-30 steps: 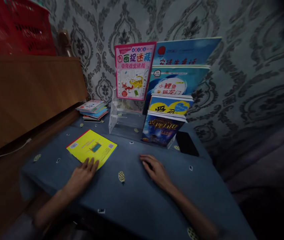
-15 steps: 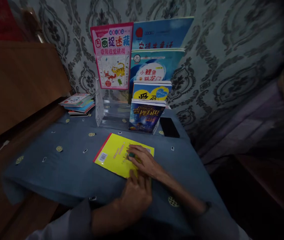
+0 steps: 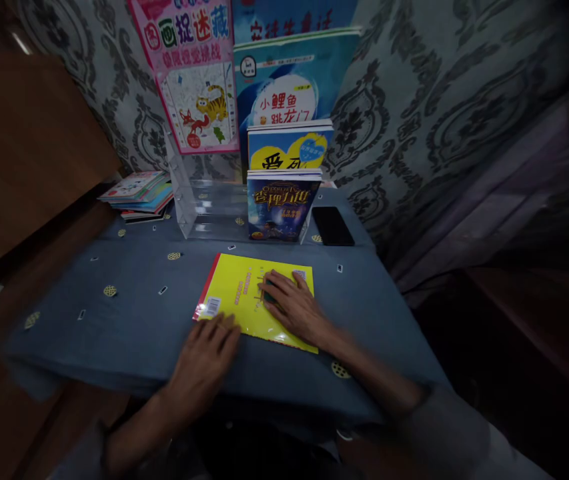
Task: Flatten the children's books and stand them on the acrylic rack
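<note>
A thin yellow book with a red spine lies face down on the table, its barcode near the left end. On its right half rests my right hand, open, fingers spread flat over the cover and hiding part of the print. My left hand is at the near left edge of the book, just below the barcode. Its fingers are stretched out and it holds nothing; whether the fingertips press on the cover I cannot tell.
Behind stands a clear book rack, with a pink picture book at left and several blue books at right. A black phone lies right of it. A stack of booklets sits at the table's back left.
My left hand has moved left along the near edge, away from my right hand. The yellow book has turned slightly and now lies straighter. The camera view has tilted down.
</note>
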Available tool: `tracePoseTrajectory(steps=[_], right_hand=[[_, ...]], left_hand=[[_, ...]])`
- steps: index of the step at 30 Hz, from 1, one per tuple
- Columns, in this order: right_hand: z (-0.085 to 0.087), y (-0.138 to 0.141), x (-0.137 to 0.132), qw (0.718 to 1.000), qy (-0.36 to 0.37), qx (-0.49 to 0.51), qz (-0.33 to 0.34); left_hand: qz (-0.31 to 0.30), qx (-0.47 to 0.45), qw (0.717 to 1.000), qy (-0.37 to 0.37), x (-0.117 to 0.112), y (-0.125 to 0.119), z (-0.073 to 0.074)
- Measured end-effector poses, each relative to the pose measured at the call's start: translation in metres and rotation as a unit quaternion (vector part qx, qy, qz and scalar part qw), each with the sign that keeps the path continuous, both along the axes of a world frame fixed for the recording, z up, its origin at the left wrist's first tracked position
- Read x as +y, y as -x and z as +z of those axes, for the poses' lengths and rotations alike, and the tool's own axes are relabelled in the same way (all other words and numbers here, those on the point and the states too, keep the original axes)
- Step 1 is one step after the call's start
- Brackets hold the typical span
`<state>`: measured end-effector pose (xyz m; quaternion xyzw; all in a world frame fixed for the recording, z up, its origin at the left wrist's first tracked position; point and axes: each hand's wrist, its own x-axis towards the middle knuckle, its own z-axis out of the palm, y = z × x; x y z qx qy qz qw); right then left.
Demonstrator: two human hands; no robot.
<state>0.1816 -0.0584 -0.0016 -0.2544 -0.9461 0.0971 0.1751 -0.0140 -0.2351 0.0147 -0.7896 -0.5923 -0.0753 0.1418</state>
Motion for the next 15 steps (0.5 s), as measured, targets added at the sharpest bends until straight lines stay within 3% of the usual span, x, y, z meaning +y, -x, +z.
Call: tracePoseTrajectory(steps=[3, 5, 15], right_hand=[[0.003, 0.000, -0.002, 0.999, 0.005, -0.023, -0.031], [0.004, 0.000, -0.002, 0.998, 0.011, -0.032, -0.046], [0.006, -0.008, 0.020, 0.999, 0.032, -0.021, -0.021]], left_hand=[[0.086, -0.015, 0.996, -0.034, -0.006, 0.027, -0.005], [0.105, -0.047, 0.992, -0.044, -0.007, 0.035, -0.008], [0.067, -0.136, 0.988, -0.002, -0.022, 0.026, -0.008]])
